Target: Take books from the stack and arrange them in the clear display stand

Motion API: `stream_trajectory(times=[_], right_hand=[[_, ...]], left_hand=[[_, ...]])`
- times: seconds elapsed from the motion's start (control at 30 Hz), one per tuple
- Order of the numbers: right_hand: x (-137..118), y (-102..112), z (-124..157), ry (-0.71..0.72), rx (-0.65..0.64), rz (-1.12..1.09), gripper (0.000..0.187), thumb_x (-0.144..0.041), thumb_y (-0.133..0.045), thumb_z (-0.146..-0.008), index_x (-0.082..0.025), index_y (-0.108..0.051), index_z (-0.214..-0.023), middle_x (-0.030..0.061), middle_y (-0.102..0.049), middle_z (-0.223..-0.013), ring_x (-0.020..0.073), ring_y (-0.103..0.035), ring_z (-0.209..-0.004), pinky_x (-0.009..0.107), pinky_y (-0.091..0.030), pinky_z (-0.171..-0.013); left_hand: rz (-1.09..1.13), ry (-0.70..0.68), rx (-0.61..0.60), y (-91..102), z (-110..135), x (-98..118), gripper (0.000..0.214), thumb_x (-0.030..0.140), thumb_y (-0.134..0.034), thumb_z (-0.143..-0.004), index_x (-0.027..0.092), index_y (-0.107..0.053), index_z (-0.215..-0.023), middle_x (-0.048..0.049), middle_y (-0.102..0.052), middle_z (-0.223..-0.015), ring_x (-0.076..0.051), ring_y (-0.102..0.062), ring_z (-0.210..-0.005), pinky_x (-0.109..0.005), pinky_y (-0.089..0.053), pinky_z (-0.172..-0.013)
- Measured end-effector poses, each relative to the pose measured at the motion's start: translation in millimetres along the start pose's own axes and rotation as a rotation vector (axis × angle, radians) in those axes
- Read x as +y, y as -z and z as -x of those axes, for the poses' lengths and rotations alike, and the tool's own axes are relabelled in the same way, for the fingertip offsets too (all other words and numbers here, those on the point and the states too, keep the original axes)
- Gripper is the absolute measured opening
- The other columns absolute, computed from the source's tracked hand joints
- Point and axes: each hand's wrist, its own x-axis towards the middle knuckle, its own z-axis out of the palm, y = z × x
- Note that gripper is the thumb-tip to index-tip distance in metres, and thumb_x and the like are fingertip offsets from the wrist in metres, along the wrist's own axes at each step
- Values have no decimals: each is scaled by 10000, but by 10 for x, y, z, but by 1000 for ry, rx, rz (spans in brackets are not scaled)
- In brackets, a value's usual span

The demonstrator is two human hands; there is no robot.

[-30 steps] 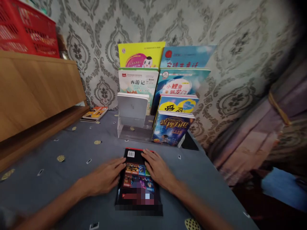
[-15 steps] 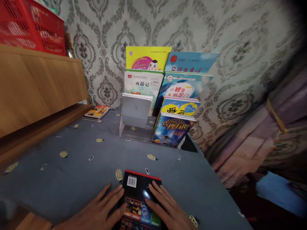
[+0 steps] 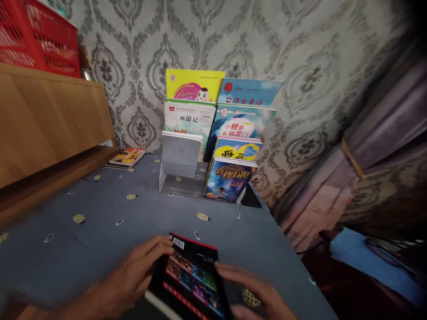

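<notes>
A black book (image 3: 195, 278) with a red top edge, a barcode and rows of small colour pictures is tilted up off the cloth at the bottom middle. Its pages show along the near left side. My left hand (image 3: 138, 269) grips the left edge, fingers bent over the upper corner. On the opposite edge my right hand (image 3: 251, 289) holds the book with its fingertips near the upper right; it is slightly blurred. Beyond them stands a clear acrylic book rack (image 3: 182, 187), with several children's books, among them a dark blue one (image 3: 227, 182) in front.
Grey-blue patterned cloth (image 3: 100, 249) covers the table. A small pile of books (image 3: 128, 157) lies back left beside a wooden cabinet (image 3: 53, 120) bearing a red basket (image 3: 50, 40). At right hang curtains (image 3: 320, 178), with blue fabric (image 3: 370, 262) below the table edge.
The book has gone from lying flat under my spread hands to tilted up between them. Both hands now close on its sides. The view has shifted slightly to the right.
</notes>
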Motion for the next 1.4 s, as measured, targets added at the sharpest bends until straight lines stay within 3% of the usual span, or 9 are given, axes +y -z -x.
stream_trajectory(times=[0.2, 0.33, 0.43, 0.57, 0.67, 0.83, 0.93, 1.2, 1.4], right_hand=[[2, -98, -145, 53, 218, 69, 377, -441, -473, -1008, -351, -639, -1335, 53, -691, -1312, 250, -662, -1204, 382, -572, -992], [23, -261, -314, 151, 460, 147, 352, -458, -578, -958, -278, -689, -1239, 67, -753, -1169, 244, -731, -1033, 311, -620, -858], [-104, -263, -518, 190, 440, 135, 205, -357, -552, -985, -259, -707, -1076, 42, -765, -952, 184, -729, -797, 245, -603, -740], [-297, -218, -800, 257, 443, 90, 187, -271, -511, -1003, -239, -637, -868, -3, -658, -709, 142, -635, -628, 212, -543, -637], [-236, -315, -935, 235, 464, 97, 184, -288, -493, -1010, -235, -612, -880, 4, -647, -740, 156, -637, -679, 234, -540, -664], [29, -587, -1001, 153, 455, 100, 216, -342, -455, -1023, -218, -631, -1043, 49, -716, -896, 191, -684, -814, 274, -566, -755], [19, -628, -1065, 130, 462, 85, 234, -355, -450, -1020, -220, -616, -1115, 67, -722, -994, 203, -682, -894, 286, -559, -783], [-256, -412, -1742, 222, 490, -36, 202, -318, -409, -1009, -220, -560, -916, 19, -633, -824, 177, -616, -799, 287, -515, -760], [-498, -91, -2390, 381, 677, -184, 215, -333, -470, -986, -221, -594, -1120, 69, -685, -1033, 205, -643, -940, 360, -519, -850]], left_hand=[[269, 276, 333, -101, -468, -53, 457, 560, -349, -1007, 246, -674, -1072, -62, -690, -1052, -242, -629, -1024, -379, -524, -944], [482, 289, 312, -125, -702, -79, 550, 610, -316, -1002, 190, -670, -1015, -66, -668, -937, -214, -601, -851, -339, -538, -787], [499, 273, 335, -100, -783, -73, 545, 614, -333, -999, 181, -664, -961, -50, -639, -842, -198, -573, -782, -317, -510, -727], [412, 242, 503, -3, -864, -65, 539, 630, -337, -992, 196, -629, -864, -31, -606, -779, -187, -552, -740, -306, -477, -703], [321, 228, 599, 54, -904, -127, 530, 641, -338, -986, 209, -569, -781, -21, -581, -756, -183, -533, -732, -302, -460, -710], [253, 314, 587, 17, -846, -328, 538, 677, -347, -958, 219, -500, -722, -4, -540, -676, -186, -506, -664, -300, -428, -627], [242, 315, 586, 31, -850, -404, 540, 674, -334, -960, 221, -489, -711, 4, -526, -657, -182, -499, -643, -296, -419, -603], [97, 128, 781, 486, -1357, -476, 534, 694, -333, -963, 222, -475, -758, 22, -485, -685, -152, -466, -648, -278, -412, -621], [15, -79, 1014, 951, -1877, -502, 491, 678, -350, -977, 227, -470, -826, 15, -457, -743, -143, -466, -685, -281, -439, -641]])
